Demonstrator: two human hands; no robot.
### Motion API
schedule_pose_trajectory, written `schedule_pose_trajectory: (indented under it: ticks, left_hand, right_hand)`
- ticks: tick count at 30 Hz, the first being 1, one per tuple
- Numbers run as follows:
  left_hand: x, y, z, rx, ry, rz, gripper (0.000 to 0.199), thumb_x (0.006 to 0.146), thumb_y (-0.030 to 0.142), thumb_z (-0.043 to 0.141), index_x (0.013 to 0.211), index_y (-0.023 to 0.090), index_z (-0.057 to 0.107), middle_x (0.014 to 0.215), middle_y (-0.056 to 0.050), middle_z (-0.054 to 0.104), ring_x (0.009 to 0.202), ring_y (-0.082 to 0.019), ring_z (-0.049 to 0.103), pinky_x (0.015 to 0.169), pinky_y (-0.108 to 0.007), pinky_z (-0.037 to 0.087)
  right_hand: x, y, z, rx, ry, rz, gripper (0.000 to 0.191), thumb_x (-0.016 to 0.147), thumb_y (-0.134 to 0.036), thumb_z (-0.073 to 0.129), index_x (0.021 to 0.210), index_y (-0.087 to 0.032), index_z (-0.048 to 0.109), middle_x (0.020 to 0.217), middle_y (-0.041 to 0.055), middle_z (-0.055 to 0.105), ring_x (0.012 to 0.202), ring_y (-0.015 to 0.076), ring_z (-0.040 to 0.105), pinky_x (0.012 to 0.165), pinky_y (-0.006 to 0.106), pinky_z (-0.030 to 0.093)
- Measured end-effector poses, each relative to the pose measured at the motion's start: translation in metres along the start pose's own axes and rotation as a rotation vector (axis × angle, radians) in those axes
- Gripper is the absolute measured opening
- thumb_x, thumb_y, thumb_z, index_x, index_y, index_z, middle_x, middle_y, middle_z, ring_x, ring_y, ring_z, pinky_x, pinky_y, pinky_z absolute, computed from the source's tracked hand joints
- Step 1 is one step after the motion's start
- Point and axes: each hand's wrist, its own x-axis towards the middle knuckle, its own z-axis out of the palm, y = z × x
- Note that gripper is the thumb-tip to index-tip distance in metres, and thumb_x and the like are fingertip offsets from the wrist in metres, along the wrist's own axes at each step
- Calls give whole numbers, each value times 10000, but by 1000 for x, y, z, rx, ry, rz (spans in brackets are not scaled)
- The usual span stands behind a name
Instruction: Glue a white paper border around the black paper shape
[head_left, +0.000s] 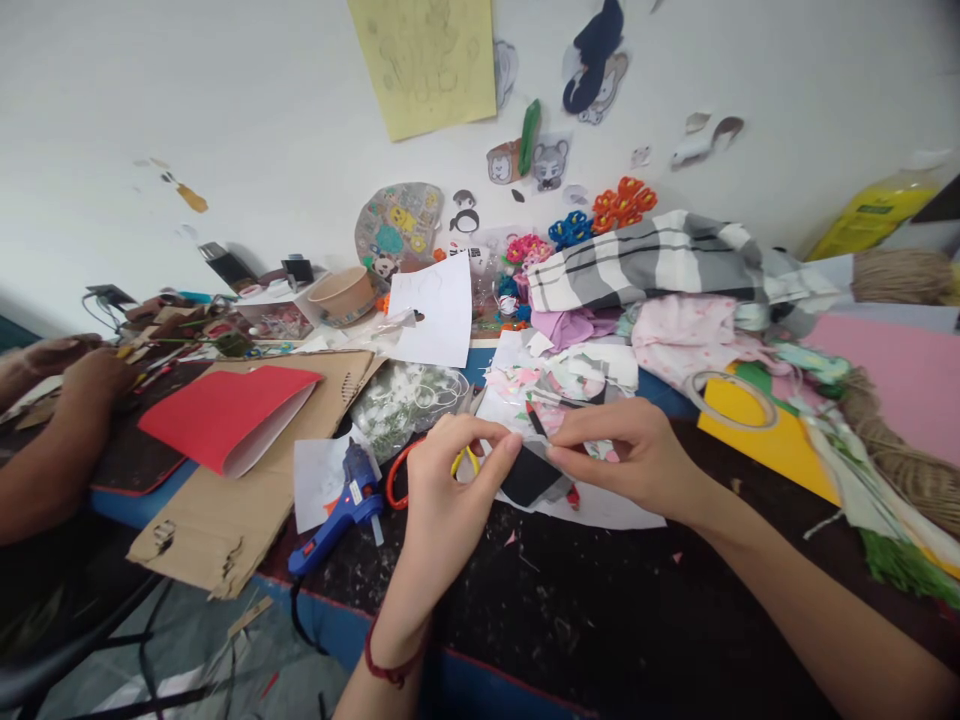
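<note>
Left hand (457, 480) and right hand (641, 455): each grip narrowed to a near-closed pinch beside black piece (529, 478); actual hold cannot be told. Piece lies over white paper (619, 508), inward of the surface's (592, 610) front edge.

glossy blue plastic glue gun (347, 510), matt brown cardboard (217, 500).

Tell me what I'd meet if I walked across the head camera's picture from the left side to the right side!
Another person's hand → red paper → glue gun → left hand → right hand → grey ring → brown string.
</note>
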Motion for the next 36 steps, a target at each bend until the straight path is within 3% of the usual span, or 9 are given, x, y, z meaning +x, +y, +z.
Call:
schedule_pose_trajectory:
  ticks: [3,8,10,15,25,30,36]
  left_hand:
    - [2,1,0,30,12,12,194,939,270,601,767,213,670,711,3,655,675,-152,546,670,-318,419]
    - [4,4,0,-5,-79,61,30,888,235,682,860,223,686,824,7,699,761,-152,577,713,-307,427]
    - [4,5,2,-18,-105,56,55,883,208,681,831,219,670,804,12,686,750,-150,563,713,-308,424]
    - [4,7,4,-33,-99,57,149,923,199,614,776,212,631,770,8,663,744,-154,553,733,-327,421]
    - [2,10,5,-27,-112,65,117,888,173,659,784,223,642,781,13,674,764,-164,564,750,-339,427]
    - [2,10,5,-48,-92,56,186,951,208,564,788,220,653,796,-11,694,778,-177,582,748,-354,436]
    - [1,9,6,-50,-105,33,104,891,211,656,788,223,652,790,-3,693,775,-179,590,761,-351,441]
  right_hand:
    - [1,-1,0,-6,-4,-4,166,875,-176,644,724,-180,713,588,-18,640,530,93,515,544,238,425]
    - [0,-1,0,-21,-50,14,211,897,-217,621,707,-179,705,555,-23,614,508,92,498,538,242,423]
    - [0,-1,0,-10,-65,18,218,899,-216,621,701,-176,703,537,-25,606,501,91,497,547,247,425]
    - [-1,-1,1,12,-73,29,205,894,-202,630,705,-176,704,524,-28,607,491,91,505,544,250,424]
    - [-1,-2,0,23,-107,48,229,896,-209,624,684,-176,704,514,-32,591,494,88,488,529,238,413]
    - [-2,-1,0,26,-97,55,192,890,-211,644,714,-169,710,548,-26,615,505,82,504,543,237,411]
    - [-2,-2,0,27,-89,72,194,887,-214,643,715,-170,720,543,-24,614,501,85,505,539,240,412]
